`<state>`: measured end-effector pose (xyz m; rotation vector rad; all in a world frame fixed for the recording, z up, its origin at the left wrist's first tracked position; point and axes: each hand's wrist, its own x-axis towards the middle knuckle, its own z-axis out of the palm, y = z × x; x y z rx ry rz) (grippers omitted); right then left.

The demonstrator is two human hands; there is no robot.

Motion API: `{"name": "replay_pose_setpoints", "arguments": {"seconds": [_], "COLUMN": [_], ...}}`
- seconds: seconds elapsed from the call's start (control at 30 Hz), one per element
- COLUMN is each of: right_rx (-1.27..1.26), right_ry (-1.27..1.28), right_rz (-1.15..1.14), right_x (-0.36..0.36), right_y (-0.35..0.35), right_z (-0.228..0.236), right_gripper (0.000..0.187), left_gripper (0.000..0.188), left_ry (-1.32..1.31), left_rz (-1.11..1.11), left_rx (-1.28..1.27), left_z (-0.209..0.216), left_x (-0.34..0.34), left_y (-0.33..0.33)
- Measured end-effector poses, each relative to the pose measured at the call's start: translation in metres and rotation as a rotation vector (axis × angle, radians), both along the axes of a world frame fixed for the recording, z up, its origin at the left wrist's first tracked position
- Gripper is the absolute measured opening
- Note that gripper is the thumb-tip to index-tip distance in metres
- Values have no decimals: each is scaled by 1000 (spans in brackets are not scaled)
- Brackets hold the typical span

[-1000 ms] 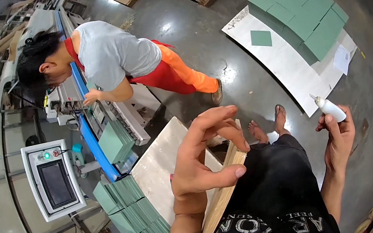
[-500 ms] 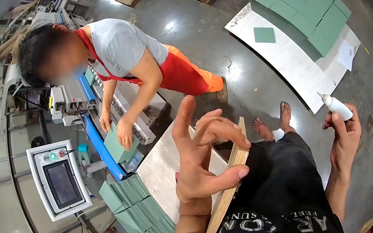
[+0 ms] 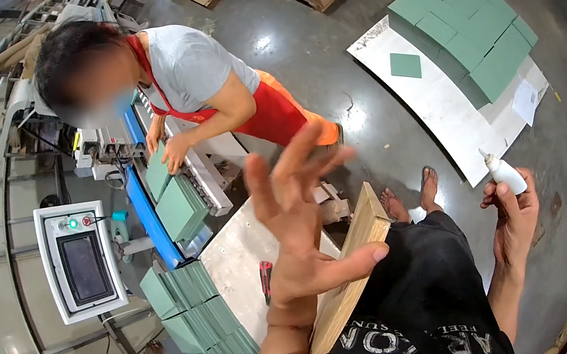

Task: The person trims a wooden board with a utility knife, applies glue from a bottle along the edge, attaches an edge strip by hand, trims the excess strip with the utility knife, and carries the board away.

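Observation:
My left hand (image 3: 302, 248) is open with its fingers spread, somewhat blurred by motion. Its thumb lies across the face of a light wooden board (image 3: 366, 230), which stands on edge beside my wrist and against my dark shirt; whether the thumb touches it I cannot tell. On the right, my right hand (image 3: 515, 211) is closed round a white squeeze bottle (image 3: 509, 178) with a narrow nozzle pointing up and left. Behind my left wrist, a red and black tool (image 3: 267, 282) lies on a pale metal tabletop (image 3: 233, 259).
A co-worker in a red apron (image 3: 267, 120) handles green panels (image 3: 181, 208) at a machine with a blue rail (image 3: 149, 217). Stacked green panels (image 3: 187, 318) stand nearer. A control screen (image 3: 86, 264) is at left. More green panels (image 3: 467, 22) lie on a white sheet (image 3: 412, 97).
My left fingers have lifted off the board's upper edge and spread apart. My right hand keeps the bottle. The co-worker's hands have moved farther along the machine. The whole view has shifted slightly.

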<state>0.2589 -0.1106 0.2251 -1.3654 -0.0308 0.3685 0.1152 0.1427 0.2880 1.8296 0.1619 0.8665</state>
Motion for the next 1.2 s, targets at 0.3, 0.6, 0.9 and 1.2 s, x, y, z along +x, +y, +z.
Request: {"name": "replay_pose_setpoints", "arguments": {"seconds": [0.3,0.6,0.9,1.2], "right_rx": [66,26,20,69], "right_ry": [63,45,85,206], "right_rz": [13,-14,-36,64], "right_x": [3,-2,2,0], "right_y": [-1,2,8,12], "right_z": [-3,-7,-11,-15], "right_gripper": [29,29,28,33], "left_gripper": [125,113,125,121], "left_ry": [-38,-17,-98,177], "left_rz": [-283,-333,-139,-159], "left_rx": [-339,-205,-116,-84], "left_z": [0,-1,-7,13], "left_x": [5,-6,-9,-22], "left_y": [-13,3,1,-1]}}
